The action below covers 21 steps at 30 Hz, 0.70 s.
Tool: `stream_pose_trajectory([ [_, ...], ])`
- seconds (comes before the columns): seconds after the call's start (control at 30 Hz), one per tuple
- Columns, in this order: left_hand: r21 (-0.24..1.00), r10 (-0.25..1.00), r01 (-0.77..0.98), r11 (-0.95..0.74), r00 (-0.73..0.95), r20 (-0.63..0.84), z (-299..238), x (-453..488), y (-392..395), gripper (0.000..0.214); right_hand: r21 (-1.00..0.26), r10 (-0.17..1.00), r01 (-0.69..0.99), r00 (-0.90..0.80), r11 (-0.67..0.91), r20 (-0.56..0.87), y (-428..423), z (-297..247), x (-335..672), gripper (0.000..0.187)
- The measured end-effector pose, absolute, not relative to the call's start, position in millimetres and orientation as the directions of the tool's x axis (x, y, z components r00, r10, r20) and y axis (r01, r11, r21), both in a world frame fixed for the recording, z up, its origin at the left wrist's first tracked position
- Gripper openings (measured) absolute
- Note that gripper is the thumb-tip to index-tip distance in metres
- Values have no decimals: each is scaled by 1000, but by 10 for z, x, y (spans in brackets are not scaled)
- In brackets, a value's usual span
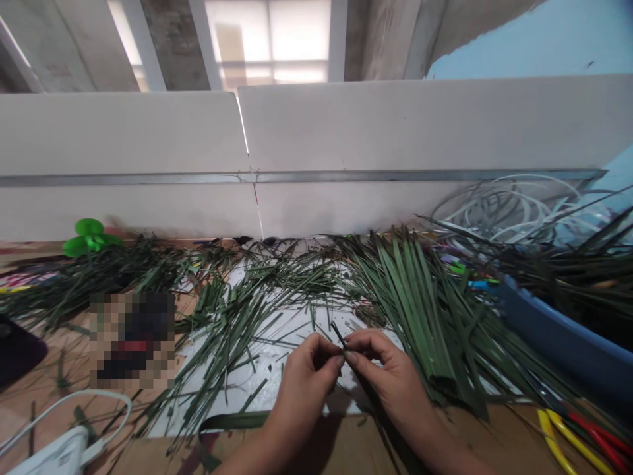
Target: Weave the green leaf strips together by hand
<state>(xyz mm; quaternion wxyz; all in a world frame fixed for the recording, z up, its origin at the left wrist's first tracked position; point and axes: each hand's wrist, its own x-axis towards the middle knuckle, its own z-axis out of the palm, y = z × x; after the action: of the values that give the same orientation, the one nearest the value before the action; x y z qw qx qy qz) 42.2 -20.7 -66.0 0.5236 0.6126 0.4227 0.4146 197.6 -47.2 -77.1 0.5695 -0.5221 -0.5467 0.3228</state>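
Note:
My left hand (302, 379) and my right hand (383, 369) meet at the lower middle of the view. Both pinch one narrow green leaf strip (338, 334), whose tip sticks up between the fingertips. The hands hover over a white sheet (267, 369) lying on the brown table. A fan of long flat green leaves (420, 310) lies just right of my right hand. Thin cut strips (222, 316) are scattered to the left of my left hand.
A white partition wall (316, 158) closes the far side. A blue tub (558, 336) of leaves stands at right, with coiled white cable (514, 211) behind it. Yellow and red handles (578, 435) lie at bottom right. A green plastic object (89, 236) sits at far left, a white cord (64, 402) at bottom left.

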Motion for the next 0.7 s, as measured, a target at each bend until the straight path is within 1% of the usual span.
stream_pose_trajectory([
  [0.1, 998, 946, 23, -55, 322, 45, -668, 425, -176, 6, -956, 948, 182, 180, 229, 261, -466, -755, 1989, 11],
  [0.2, 1000, 938, -23, -18, 345, 25, -681, 430, -156, 9, -974, 966, 120, 152, 190, 208, -448, -767, 1999, 16],
  [0.4, 999, 951, -13, -36, 308, 38, -666, 443, -188, 3, -993, 982, 17, 145, 118, 119, -407, -846, 1986, 22],
  [0.57, 996, 945, 13, -90, 316, 82, -639, 433, -208, 3, -988, 969, 64, 195, 143, 153, -426, -808, 1958, 22],
  [0.7, 995, 944, 23, -96, 320, 84, -610, 418, -204, 3, -982, 970, 119, 179, 146, 166, -448, -746, 1963, 21],
])
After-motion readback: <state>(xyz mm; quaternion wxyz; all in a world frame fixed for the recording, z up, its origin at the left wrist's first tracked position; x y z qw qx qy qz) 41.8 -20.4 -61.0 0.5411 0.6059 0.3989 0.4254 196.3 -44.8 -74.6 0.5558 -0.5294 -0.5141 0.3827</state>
